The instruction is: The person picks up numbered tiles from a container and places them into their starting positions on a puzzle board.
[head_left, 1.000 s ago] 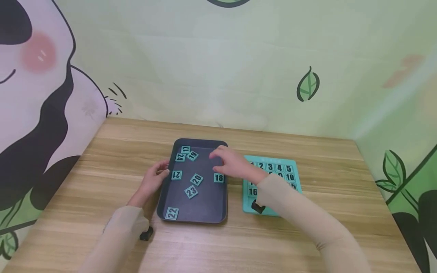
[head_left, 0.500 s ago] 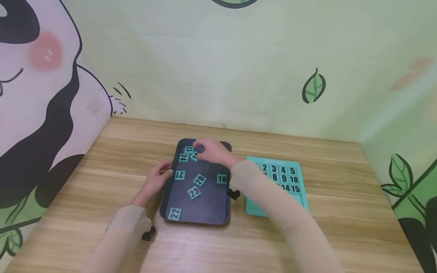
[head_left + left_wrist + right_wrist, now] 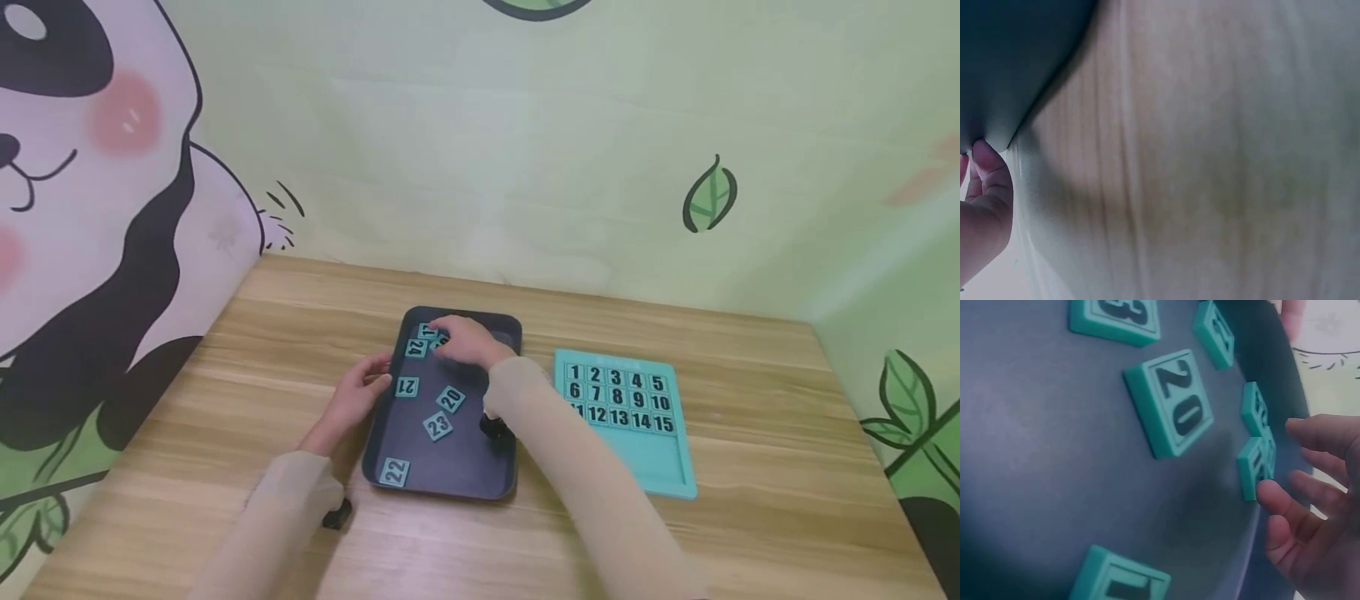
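Right hand [image 3: 468, 341]: over the tray's [image 3: 480, 477] far left corner, loose fingers pinching nothing; unclear if touching tile 19 [image 3: 1249, 469]
Left hand [image 3: 365, 387]: just resting relaxed fingers against the tray's left rim
Loose tiles [image 3: 438, 426]: lying in the tray, tile 17 [image 3: 426, 332] and tile 24 [image 3: 416, 348] crowded near 19, tile 22 [image 3: 394, 472] down in the near left corner
Teal board [image 3: 645, 458]: flat on the desk [image 3: 757, 408], right of the tray, partly behind the sleeve [image 3: 585, 475]

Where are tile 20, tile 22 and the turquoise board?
Tile 20 [image 3: 1177, 403], right wrist view, middle of its numbered face.
Tile 22 [image 3: 394, 472], head view, middle of its face.
Turquoise board [image 3: 660, 461], head view, bare area below its numbers.
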Tool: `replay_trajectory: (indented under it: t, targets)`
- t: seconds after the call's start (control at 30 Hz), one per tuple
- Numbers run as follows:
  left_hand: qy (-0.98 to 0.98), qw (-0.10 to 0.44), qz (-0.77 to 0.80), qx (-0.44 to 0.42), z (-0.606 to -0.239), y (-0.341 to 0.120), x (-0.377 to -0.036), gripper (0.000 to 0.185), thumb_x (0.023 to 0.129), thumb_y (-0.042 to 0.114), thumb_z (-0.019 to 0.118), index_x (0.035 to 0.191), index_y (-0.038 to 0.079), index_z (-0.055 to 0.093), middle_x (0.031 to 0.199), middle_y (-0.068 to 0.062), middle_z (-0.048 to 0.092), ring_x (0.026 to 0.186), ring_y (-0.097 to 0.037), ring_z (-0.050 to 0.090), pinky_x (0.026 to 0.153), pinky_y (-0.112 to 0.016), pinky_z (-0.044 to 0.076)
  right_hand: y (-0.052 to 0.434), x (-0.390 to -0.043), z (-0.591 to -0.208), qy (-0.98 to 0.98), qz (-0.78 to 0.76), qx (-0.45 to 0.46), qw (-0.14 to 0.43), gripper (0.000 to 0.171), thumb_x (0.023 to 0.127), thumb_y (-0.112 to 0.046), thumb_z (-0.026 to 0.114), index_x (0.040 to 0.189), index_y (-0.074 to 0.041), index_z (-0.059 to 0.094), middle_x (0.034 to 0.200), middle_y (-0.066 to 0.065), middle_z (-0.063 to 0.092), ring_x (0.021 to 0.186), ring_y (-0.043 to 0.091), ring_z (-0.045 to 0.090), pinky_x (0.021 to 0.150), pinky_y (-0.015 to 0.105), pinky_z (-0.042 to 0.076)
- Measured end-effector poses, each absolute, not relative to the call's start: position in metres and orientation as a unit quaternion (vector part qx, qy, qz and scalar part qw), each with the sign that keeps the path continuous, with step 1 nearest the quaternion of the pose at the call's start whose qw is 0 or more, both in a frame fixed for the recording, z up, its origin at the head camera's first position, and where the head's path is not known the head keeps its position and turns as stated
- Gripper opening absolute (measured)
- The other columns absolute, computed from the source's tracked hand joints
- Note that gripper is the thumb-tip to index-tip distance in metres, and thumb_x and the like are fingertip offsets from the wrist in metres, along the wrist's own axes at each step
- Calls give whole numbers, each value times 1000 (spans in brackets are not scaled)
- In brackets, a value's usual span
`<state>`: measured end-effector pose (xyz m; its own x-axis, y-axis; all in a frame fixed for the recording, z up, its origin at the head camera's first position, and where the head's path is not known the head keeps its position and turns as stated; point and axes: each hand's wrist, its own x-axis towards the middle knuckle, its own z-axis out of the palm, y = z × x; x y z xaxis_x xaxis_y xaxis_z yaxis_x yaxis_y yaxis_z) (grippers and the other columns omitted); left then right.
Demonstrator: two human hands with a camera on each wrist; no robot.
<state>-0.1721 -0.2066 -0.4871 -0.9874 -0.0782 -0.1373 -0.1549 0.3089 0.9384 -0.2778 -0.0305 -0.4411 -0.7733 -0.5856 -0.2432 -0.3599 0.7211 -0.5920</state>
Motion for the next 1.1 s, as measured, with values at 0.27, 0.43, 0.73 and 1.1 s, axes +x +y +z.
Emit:
replay_trajectory:
  t: [0.27, 0.43, 0.73, 1.1]
  targets:
    - [807, 38, 585, -76, -488, -204, -173, 38, 91, 7, 42, 129, 3, 41, 125, -21, 47, 116, -36, 45, 95, -45, 40, -33, -279, -453, 910, -226, -270, 220, 53, 83, -24, 56, 133, -18, 40, 141, 2, 34, 130, 20, 31, 107, 37, 27]
    - [803, 48, 587, -89, -488, -203, -172, 39, 91, 9, 42, 130, 6, 40, 127, -19, 45, 118, -35, 42, 97, -45, 39, -35, -278, -452, 910, -213, -277, 223, 52, 83, -23, 57, 132, -17, 41, 142, 4, 34, 131, 21, 31, 108, 37, 26]
    - [798, 48, 593, -94, -487, -206, -172, 39, 92, 10, 41, 130, 5, 39, 128, -19, 44, 119, -35, 41, 98, -45, 38, -36, -277, -447, 908, -192, -299, 223, 49, 83, -24, 57, 130, -15, 44, 134, 4, 45, 123, 20, 40, 103, 36, 33]
    - [804, 40, 587, -86, -485, -205, -172, 39, 91, 8, 42, 129, 2, 40, 125, -21, 46, 118, -36, 43, 98, -45, 37, -31, -277, -441, 896, -234, -298, 232, 44, 80, -15, 61, 122, -8, 51, 115, 10, 58, 105, 21, 55, 91, 33, 45]
